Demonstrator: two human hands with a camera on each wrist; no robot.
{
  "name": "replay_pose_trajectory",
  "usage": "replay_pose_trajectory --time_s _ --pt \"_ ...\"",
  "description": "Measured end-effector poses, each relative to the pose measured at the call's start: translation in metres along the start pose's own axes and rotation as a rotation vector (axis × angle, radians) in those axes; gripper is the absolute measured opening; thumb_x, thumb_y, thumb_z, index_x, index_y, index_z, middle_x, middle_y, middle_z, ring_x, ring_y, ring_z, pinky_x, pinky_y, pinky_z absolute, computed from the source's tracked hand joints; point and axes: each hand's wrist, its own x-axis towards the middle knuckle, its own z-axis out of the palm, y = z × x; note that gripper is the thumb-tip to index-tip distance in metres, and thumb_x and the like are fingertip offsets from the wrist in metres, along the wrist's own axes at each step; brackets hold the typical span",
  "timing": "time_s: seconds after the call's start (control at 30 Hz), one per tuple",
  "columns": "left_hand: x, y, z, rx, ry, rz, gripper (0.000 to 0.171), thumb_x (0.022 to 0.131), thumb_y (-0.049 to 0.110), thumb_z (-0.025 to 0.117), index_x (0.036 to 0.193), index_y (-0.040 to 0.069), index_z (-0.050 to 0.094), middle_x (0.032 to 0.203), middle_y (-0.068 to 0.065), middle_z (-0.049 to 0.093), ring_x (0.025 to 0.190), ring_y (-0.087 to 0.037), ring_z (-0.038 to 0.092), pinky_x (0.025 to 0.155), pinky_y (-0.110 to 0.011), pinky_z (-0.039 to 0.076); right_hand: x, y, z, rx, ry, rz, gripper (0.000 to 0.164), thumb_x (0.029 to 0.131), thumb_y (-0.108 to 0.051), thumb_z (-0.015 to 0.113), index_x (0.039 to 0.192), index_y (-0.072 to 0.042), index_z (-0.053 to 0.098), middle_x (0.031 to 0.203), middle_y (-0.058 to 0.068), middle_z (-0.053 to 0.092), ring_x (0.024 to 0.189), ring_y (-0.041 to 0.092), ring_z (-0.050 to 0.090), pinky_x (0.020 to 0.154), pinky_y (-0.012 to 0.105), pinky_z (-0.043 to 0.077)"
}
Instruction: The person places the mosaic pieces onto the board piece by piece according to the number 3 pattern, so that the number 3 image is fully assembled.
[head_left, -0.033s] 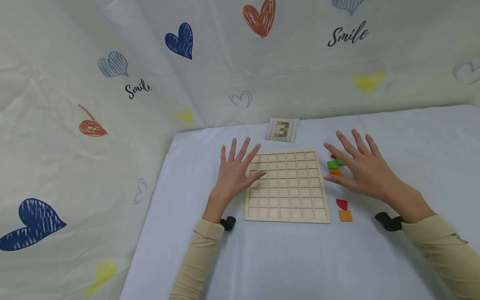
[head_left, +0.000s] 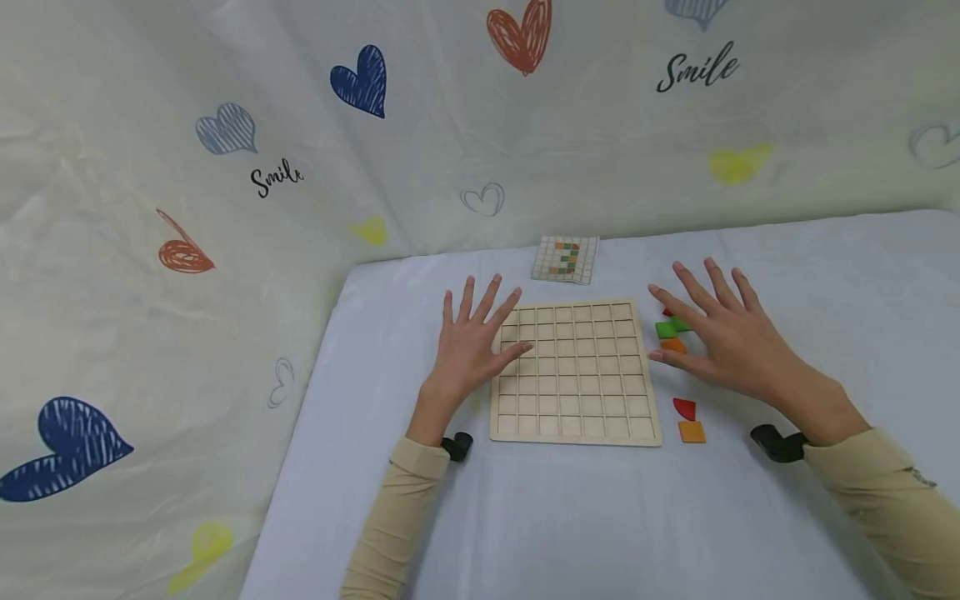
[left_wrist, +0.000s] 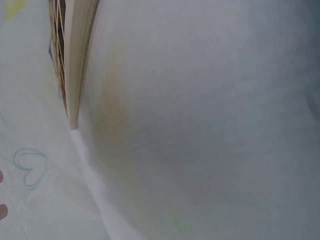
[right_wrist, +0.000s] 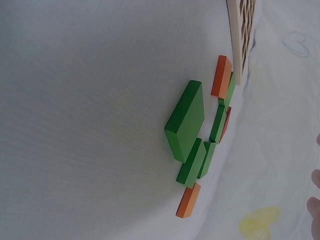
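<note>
An empty left hand (head_left: 468, 348) overhung a grid board (head_left: 583, 382) short of the table's (head_left: 555, 517) far edge. An empty right hand (head_left: 735, 343) flanked it.

A creased, off-white printed backdrop (head_left: 600, 142) runs from eight o'clock round to two, bearing a red-orange scribbled heart (head_left: 520, 37) at twelve, a navy heart (head_left: 360, 82) at eleven and a yellow heart (head_left: 738, 165) at two. A white-clothed table (head_left: 570, 517) fills six o'clock under soft light.

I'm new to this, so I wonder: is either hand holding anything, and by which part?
Nothing is held: the left hand is spread over the left edge of the grid board, the right hand spread near the coloured pieces.
</note>
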Motion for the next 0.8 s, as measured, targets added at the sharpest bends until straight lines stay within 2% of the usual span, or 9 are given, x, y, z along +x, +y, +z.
replay_pose_trajectory --time_s 0.17,0.27,0.37,0.47,0.57,0.67,0.8 --pt "0.000 0.004 0.001 0.012 -0.006 0.000 0.084 0.095 0.066 0.058 0.165 0.034 0.024 0.174 0.000 0.013 0.161 -0.036 0.000 0.127 -0.063 0.000 -0.003 0.003 -0.003 -0.003 0.012 0.001 0.094 0.081 -0.051 0.081 0.160 -0.022 0.039 0.170 0.019 0.023 0.159 0.046 0.004 0.127 0.065 0.000" --pt "-0.001 0.004 -0.001 -0.006 -0.034 -0.003 0.083 0.096 0.065 0.058 0.165 0.033 0.024 0.174 -0.002 0.013 0.161 -0.037 0.001 0.127 -0.064 0.003 -0.004 0.006 -0.004 0.009 0.031 -0.013 0.092 0.080 -0.048 0.082 0.158 -0.020 0.042 0.169 0.020 0.026 0.158 0.047 0.008 0.127 0.064 0.003" --pt "-0.003 0.000 -0.003 -0.070 -0.127 -0.026 0.083 0.098 0.063 0.057 0.166 0.032 0.021 0.174 -0.002 0.011 0.161 -0.036 0.002 0.127 -0.063 0.003 -0.004 0.007 -0.003 0.039 0.043 -0.032 0.088 0.080 -0.040 0.084 0.155 -0.015 0.046 0.165 0.023 0.031 0.157 0.048 0.013 0.127 0.063 0.008" --pt "-0.006 -0.007 -0.003 -0.179 -0.242 -0.064 0.084 0.097 0.060 0.060 0.166 0.031 0.020 0.174 -0.003 0.011 0.161 -0.037 0.004 0.128 -0.061 0.005 -0.003 0.007 -0.002 0.084 0.058 -0.044 0.079 0.079 -0.029 0.087 0.148 -0.009 0.053 0.159 0.026 0.040 0.151 0.051 0.025 0.121 0.068 0.022" --pt "-0.008 -0.017 0.002 -0.278 -0.327 -0.092 0.087 0.096 0.058 0.064 0.166 0.028 0.022 0.174 -0.003 0.012 0.160 -0.037 0.007 0.129 -0.059 0.009 -0.003 0.008 -0.002 0.143 0.052 -0.049 0.067 0.079 -0.016 0.087 0.139 -0.004 0.059 0.151 0.028 0.048 0.140 0.052 0.039 0.108 0.071 0.038" --pt "-0.011 -0.027 0.009 -0.322 -0.384 -0.104 0.090 0.094 0.058 0.067 0.166 0.026 0.023 0.174 -0.003 0.014 0.160 -0.037 0.007 0.128 -0.058 0.014 -0.003 0.009 0.000 0.202 0.013 -0.042 0.056 0.081 -0.006 0.085 0.132 0.001 0.063 0.142 0.028 0.054 0.130 0.049 0.047 0.099 0.068 0.047" --pt "-0.015 -0.035 0.012 -0.367 -0.473 -0.139 0.097 0.089 0.056 0.074 0.166 0.028 0.022 0.174 -0.002 0.010 0.161 -0.035 0.000 0.129 -0.058 0.010 -0.001 0.011 0.002 0.245 -0.075 -0.011 0.047 0.086 -0.001 0.079 0.129 0.006 0.064 0.134 0.029 0.059 0.124 0.046 0.052 0.097 0.064 0.050"
